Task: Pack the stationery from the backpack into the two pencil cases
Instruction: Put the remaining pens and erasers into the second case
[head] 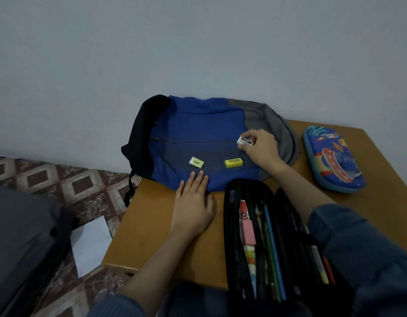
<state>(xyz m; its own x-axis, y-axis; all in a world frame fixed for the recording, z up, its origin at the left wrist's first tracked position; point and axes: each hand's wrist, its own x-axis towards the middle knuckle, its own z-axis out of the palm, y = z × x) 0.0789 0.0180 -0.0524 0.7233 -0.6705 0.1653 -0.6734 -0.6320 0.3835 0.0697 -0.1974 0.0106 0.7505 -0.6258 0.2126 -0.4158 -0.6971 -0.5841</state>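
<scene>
Presently the right hand (262,152) pinches a white eraser (245,141) at three o'clock on the blue backpack (198,133), while the left hand (193,207) lies flat, fingers straight, at six.

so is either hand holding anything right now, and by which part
The right hand pinches a white eraser by one end, just above the backpack. The left hand lies flat on the backpack's edge and holds nothing.

Blue-grey backpack (198,133), yellow eraser (233,163), diamond-patterned floor (60,179)
</scene>
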